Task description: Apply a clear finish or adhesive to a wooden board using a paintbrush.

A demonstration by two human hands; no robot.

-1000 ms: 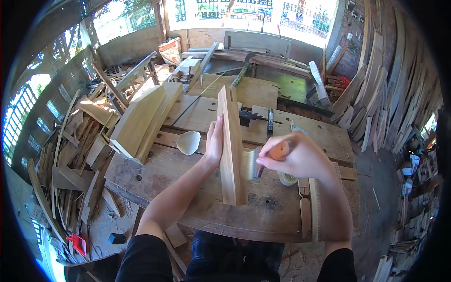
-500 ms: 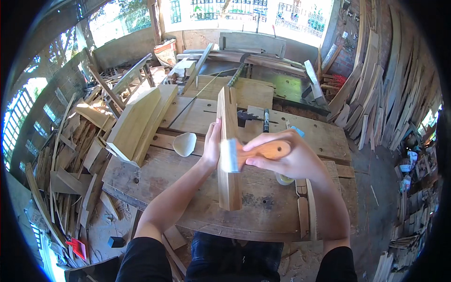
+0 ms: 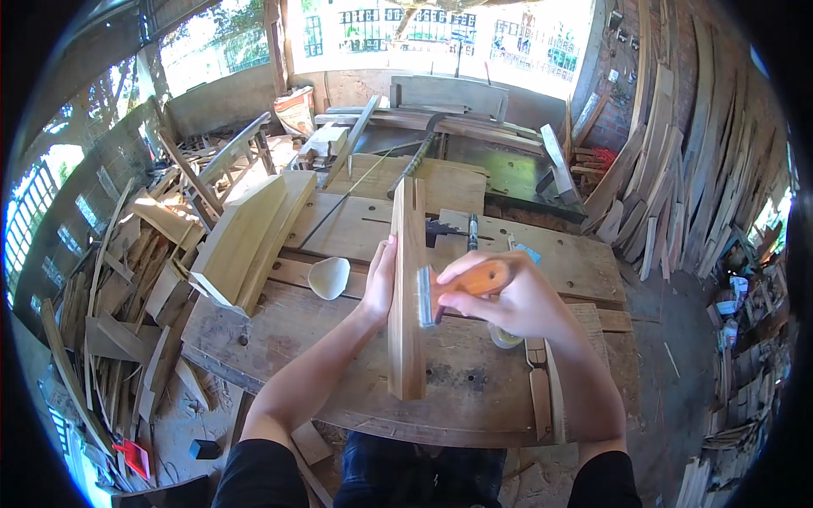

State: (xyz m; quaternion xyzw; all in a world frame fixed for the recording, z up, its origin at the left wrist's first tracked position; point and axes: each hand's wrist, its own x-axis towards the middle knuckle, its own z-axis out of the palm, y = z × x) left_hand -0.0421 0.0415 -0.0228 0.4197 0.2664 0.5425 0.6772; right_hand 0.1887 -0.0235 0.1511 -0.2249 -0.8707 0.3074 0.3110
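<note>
My left hand [image 3: 378,281] grips the left side of a long pale wooden piece [image 3: 406,356], which stands angled away from me over the workbench [image 3: 288,343]. My right hand [image 3: 521,300] is closed on a wide brush with an orange-brown wooden handle [image 3: 474,277], its metal band just beside the wood's right face; the bristles are hard to make out. Left of the piece lies a shallow white dish [image 3: 329,278]. A tub [image 3: 506,338] is partly hidden under my right hand. Behind that hand are a dark cylinder [image 3: 472,230] and a dark toothed blade [image 3: 442,229].
Shaped pale boards [image 3: 250,233] rest on the bench's left. Narrow wooden parts [image 3: 540,398] lie at its right front. Offcuts [image 3: 118,339] pile up on the left floor, a red dustpan [image 3: 135,457] among them. Planks [image 3: 677,169] lean against the right wall.
The brush swung left over the wood, then drew back slightly right and down, still in my right hand. The view has shifted a little, with the bench's back now lower in the picture.
</note>
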